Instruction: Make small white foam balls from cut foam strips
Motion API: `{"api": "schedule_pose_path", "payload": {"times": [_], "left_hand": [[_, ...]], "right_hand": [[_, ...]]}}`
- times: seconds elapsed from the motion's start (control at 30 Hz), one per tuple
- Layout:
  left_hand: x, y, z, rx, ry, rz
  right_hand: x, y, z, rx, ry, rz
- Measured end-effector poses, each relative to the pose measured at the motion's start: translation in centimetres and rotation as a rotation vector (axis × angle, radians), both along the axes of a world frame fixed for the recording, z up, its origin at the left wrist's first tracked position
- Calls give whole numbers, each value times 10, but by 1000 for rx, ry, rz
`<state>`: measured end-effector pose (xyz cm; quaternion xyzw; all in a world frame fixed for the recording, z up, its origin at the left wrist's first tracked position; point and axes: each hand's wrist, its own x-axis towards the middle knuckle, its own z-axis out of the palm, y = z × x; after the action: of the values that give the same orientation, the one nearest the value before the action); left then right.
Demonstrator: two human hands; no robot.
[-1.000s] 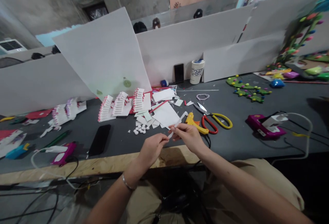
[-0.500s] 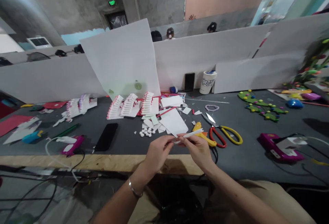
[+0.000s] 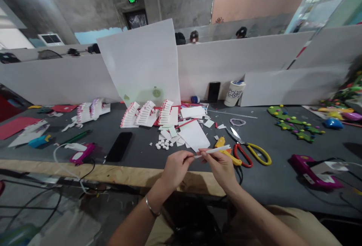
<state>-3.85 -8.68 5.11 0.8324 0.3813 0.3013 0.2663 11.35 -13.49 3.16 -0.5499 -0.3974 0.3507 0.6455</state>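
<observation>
A thin white strip (image 3: 216, 150) stretches between my two hands, just above the table's front edge. My left hand (image 3: 177, 166) pinches its left end between thumb and fingertips. Further along, my right hand (image 3: 219, 165) grips the strip, and its longer end sticks out to the right. Beyond my hands lie a sheet of white paper (image 3: 195, 136), paper scraps and a cluster of small white balls (image 3: 164, 145). Beside my right hand are a yellow glue gun (image 3: 234, 159) and scissors (image 3: 240, 144) with one red and one yellow handle.
Fanned white pieces with red tips (image 3: 165, 113) stand behind the scraps. A black phone (image 3: 120, 147) lies on the left. A paper cup (image 3: 234, 93) stands near the partition. Purple power strips (image 3: 313, 172) with cables sit at both sides. People's heads show beyond the partition.
The view has shifted, so the scene sits slightly further right. The strip between my hands now looks straighter, and my hands are a little further apart.
</observation>
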Motion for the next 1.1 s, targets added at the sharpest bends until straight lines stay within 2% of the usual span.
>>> {"api": "schedule_pose_path", "payload": {"times": [0.2, 0.43, 0.73, 0.9, 1.1], "left_hand": [[0, 1, -2, 24, 16, 6], [3, 6, -2, 120, 27, 9], [4, 12, -6, 204, 11, 2], [4, 16, -9, 184, -18, -23], [6, 17, -16, 155, 6, -66]], "right_hand": [[1, 2, -1, -17, 42, 37], [2, 9, -12, -28, 98, 63], [1, 12, -12, -48, 278, 128], [0, 14, -13, -59, 380, 160], [5, 18, -14, -72, 389, 190]]}}
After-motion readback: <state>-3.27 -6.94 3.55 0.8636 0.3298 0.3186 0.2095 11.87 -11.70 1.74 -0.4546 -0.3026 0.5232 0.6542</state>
